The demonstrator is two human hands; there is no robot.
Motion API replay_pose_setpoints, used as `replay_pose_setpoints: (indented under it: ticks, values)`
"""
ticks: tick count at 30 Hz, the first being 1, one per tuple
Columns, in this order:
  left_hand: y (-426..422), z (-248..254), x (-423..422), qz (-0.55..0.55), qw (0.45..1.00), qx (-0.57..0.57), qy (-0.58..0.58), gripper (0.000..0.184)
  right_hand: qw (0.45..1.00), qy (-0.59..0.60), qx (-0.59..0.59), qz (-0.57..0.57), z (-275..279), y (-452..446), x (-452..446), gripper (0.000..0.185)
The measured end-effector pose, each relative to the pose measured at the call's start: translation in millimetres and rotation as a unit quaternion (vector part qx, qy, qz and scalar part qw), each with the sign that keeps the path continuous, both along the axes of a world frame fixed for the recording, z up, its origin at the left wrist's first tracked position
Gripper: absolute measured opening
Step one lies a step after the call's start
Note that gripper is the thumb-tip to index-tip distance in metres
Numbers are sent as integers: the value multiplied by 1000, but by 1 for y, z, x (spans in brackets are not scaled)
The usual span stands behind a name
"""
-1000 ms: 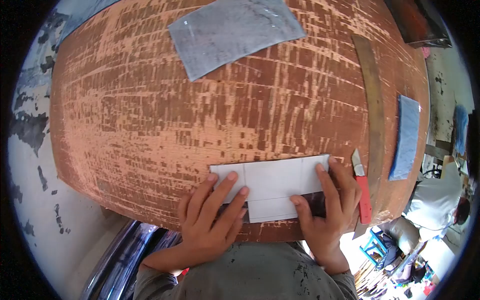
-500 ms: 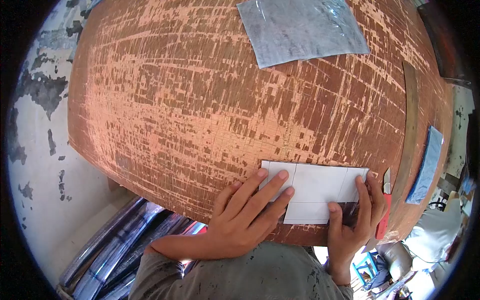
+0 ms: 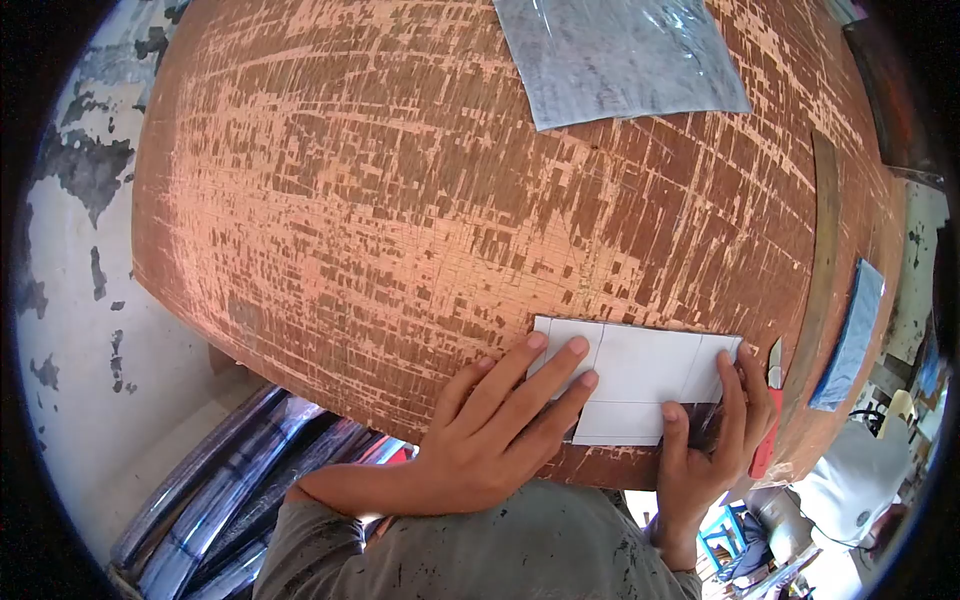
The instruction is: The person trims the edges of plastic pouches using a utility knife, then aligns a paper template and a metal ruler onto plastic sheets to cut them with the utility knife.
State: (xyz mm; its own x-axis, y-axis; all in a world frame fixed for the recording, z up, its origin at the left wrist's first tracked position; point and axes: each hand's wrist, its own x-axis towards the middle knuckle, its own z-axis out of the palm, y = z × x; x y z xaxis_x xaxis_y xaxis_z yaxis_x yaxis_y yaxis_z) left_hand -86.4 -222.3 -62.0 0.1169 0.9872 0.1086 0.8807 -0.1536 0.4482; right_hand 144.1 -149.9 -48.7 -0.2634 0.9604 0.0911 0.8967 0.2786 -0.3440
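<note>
A white card template (image 3: 650, 363) with thin ruled lines lies near the table's front edge. Its lower part is a narrower tab, and dark glossy sheet shows beside it under my right hand. My left hand (image 3: 490, 430) rests flat across the card's left end, fingers stretched and apart. At the right end, my right hand (image 3: 715, 440) touches the card with its fingertips and thumb, which are spread. Just beyond those fingers lies a red-handled cutter knife (image 3: 768, 430), its blade pointing away from me.
The scratched wooden table (image 3: 380, 210) carries a clear plastic-like sheet stack (image 3: 630, 65) at the far side. A flat wooden strip (image 3: 822, 240) and a folded blue piece (image 3: 848, 335) lie on the right. Shiny rolls (image 3: 215, 500) stand below the table's left edge.
The view has shifted slightly, so the sheets and card appear a little further right. Both hands keep their places on the card.
</note>
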Motion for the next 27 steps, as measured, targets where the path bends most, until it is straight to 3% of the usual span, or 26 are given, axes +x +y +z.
replay_pose_setpoints:
  ticks: [27]
  values:
    - [3,4,5,8,1000,7,16,44,998,53,22,26,-1,4,0,66]
